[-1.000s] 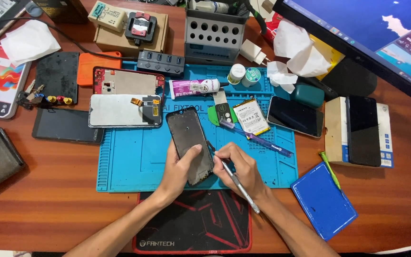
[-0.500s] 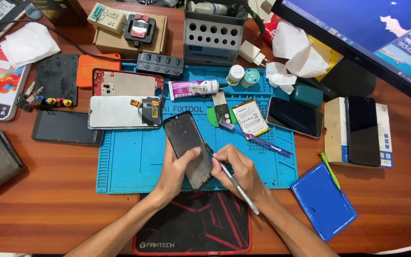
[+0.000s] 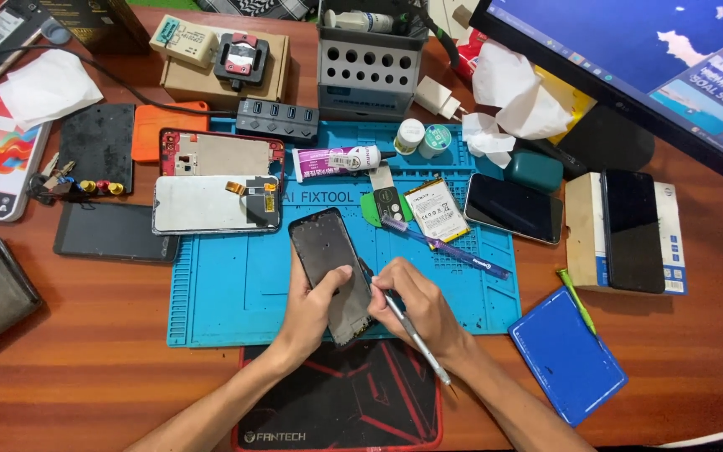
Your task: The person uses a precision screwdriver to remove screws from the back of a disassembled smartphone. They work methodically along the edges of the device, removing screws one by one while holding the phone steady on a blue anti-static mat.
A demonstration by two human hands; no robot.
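Centre of the frame: my left hand (image 3: pixel 315 305) is gripping a dark phone frame (image 3: pixel 332 272) from below, thumb lying across its face, holding it tilted over the lower edge of the blue work mat (image 3: pixel 228 293). My right hand (image 3: pixel 416 305) is pinching a thin metal tool (image 3: pixel 412 335) like a pen, its tip touching the frame's right edge. Just above, on the mat, are lying a small battery (image 3: pixel 435 211), a green pry pick (image 3: pixel 381 205) and a glue tube (image 3: pixel 336 159). Upper left of the mat: an opened phone body (image 3: pixel 219 155) above a detached screen (image 3: pixel 211 205).
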